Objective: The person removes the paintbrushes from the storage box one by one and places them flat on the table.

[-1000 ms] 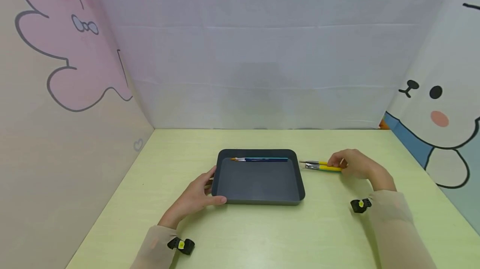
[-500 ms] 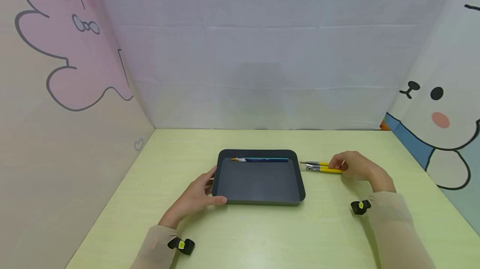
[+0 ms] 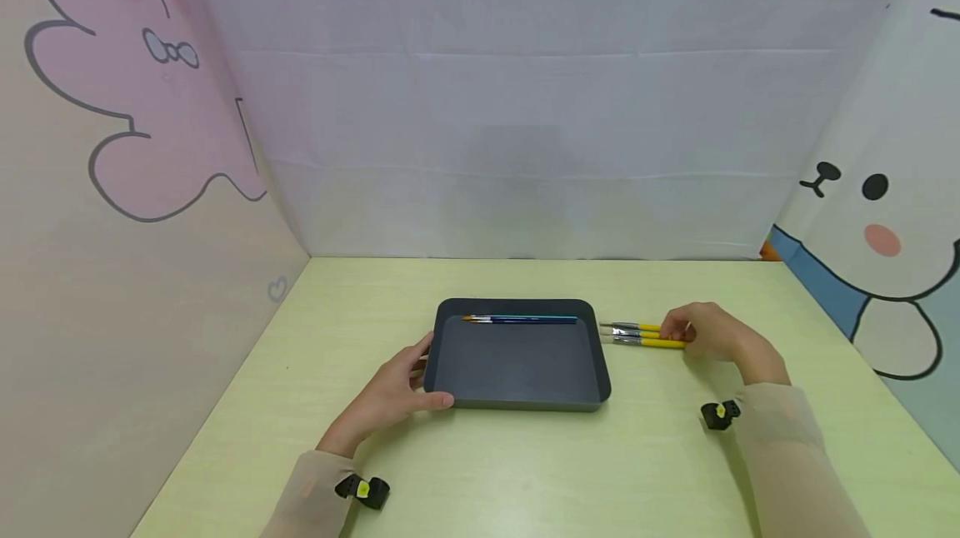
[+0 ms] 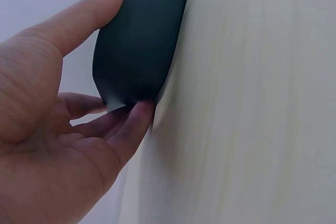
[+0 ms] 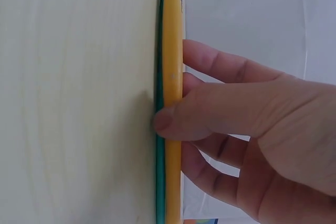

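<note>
In the head view, the tray (image 3: pixel 517 371) lies on the desk (image 3: pixel 525 471) just below the middle of the frame. Two blue brushes (image 3: pixel 525 320) lie side by side inside, along its upper edge, their orange tips toward the left of the frame.

The left hand (image 3: pixel 387 393), left of center, grips the tray's lower-left corner: the thumb lies along the lower wall, and the other fingers (image 4: pixel 131 137) are spread away from it around the corner.

The right hand (image 3: pixel 712 331), at the right of the frame, pinches the yellow brushes (image 3: pixel 651 336) by their handles between the thumb and the other fingers. Their silver collars and bristles point left, just beside the tray's right rim; whether they touch it cannot be told. In the right wrist view, a green handle (image 5: pixel 160 182) runs against a yellow one, and the thumb crosses both.

A white sheet (image 3: pixel 517 105) fills the upper middle of the frame; a pink figure (image 3: pixel 176 159) is at the upper left.
</note>
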Motion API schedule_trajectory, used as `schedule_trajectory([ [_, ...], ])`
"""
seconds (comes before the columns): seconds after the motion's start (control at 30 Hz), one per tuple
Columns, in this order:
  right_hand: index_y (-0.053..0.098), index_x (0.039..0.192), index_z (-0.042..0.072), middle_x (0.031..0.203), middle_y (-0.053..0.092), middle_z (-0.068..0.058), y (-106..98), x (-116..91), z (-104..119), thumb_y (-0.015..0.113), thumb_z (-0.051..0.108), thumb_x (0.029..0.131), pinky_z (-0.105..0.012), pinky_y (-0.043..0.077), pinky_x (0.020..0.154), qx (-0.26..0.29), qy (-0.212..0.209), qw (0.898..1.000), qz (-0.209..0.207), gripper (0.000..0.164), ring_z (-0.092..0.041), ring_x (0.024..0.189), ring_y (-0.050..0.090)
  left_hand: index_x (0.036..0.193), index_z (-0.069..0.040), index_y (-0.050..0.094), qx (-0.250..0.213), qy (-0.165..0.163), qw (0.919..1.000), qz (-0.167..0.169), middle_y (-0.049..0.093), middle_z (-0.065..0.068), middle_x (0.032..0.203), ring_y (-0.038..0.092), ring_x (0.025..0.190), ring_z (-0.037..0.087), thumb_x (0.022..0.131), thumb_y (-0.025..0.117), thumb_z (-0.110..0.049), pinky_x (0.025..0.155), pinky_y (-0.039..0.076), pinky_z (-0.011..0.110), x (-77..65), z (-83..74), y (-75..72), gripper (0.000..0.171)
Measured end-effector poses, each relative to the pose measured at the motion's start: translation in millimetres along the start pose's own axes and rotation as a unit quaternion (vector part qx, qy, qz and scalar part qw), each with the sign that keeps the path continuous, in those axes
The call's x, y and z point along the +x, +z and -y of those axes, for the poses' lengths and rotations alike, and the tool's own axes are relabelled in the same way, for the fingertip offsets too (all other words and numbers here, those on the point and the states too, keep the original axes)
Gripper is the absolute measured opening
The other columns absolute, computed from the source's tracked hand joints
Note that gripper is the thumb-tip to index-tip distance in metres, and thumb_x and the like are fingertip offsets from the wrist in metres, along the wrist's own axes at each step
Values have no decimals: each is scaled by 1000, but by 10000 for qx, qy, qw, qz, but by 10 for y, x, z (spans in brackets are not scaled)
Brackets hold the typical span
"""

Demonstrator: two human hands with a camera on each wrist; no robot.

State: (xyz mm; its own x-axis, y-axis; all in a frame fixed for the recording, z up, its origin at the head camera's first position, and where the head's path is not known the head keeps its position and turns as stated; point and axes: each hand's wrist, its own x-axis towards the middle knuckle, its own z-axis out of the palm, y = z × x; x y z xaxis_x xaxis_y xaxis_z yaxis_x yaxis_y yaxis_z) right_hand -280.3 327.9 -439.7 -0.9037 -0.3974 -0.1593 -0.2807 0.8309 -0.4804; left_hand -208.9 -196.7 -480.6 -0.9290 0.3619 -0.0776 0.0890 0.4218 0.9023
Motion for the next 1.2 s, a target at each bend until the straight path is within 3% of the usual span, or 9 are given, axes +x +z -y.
schedule_trajectory([
  [0.53,73,95,11,88,63,2,14,-19,2,68,-22,75,-29,49,72,78,-64,9999,-55,39,-19,83,54,171,-15,21,117,-67,9999,-51,38,16,167,50,146,38,84,94,-33,118,47,52,2,-5,8,116],
  [0.87,74,100,12,98,67,-4,-53,-52,67,72,-18,75,-40,55,82,27,142,9999,-41,39,-24,89,59,171,-15,21,44,38,10000,-9,37,18,167,49,146,40,85,93,-31,119,47,52,-8,-13,-5,114],
  [1.2,75,107,7,105,72,-7,-131,-67,191,78,-9,79,-49,61,86,-141,-535,9974,-462,32,-30,95,69,171,-16,22,68,-6,10000,-33,37,16,168,49,146,38,84,94,-33,118,48,51,2,7,1,115],
])
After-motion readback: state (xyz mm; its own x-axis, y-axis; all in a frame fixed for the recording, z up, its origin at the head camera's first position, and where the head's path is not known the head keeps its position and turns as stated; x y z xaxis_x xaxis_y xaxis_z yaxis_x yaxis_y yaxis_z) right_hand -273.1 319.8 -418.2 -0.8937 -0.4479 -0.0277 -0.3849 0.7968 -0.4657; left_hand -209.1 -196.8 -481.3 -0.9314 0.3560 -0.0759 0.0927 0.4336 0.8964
